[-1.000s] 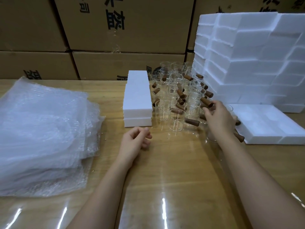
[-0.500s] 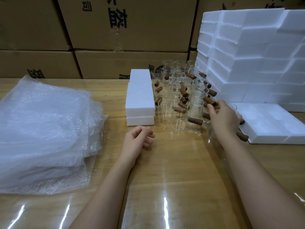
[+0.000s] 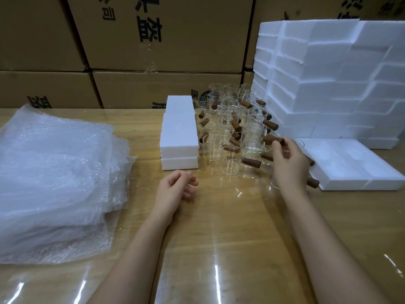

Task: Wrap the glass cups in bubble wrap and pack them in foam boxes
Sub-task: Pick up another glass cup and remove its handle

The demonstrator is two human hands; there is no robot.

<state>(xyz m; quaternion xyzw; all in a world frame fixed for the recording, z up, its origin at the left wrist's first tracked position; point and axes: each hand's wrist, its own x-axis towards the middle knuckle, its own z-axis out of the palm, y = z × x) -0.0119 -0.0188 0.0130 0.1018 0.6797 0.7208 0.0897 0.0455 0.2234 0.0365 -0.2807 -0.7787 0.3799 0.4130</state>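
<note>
Dozens of glass cups [image 3: 230, 119] with brown wooden handles, crowded upright at mid-table, between a narrow stack of foam slabs [image 3: 179, 132] on their left and a flat foam box [image 3: 355, 163] on their right. None wrapped, none seated in foam as far as visible.

Step in hand, by the look of it: picking one cup out of the cluster at its near right edge. Right hand [image 3: 289, 163] reaching in over that edge, back of the hand toward the camera, thumb and forefingers curved round the end of one wooden handle [image 3: 271, 139]. Impossible to tell whether pinched on it or just short. Cup itself down on the table [image 3: 219, 238], not lifted. Left hand [image 3: 175, 189] lying on the wood just in front of the foam slabs, fingers loosely curled, holding nothing, well apart from the right.

Next move, probably: close firmly on the handle and lift straight up, clear of the neighbours just beside, with handles pointing every way and ready to snag. Then carry leftward to the heap of bubble wrap sheets [image 3: 54, 172] at the table's left, well apart from the cups, and bring in the idle left hand to pull a sheet free.

Farther out: a tall wall of stacked foam boxes [image 3: 328, 84] behind the flat one, and cardboard cartons [image 3: 153, 40] along the back.
</note>
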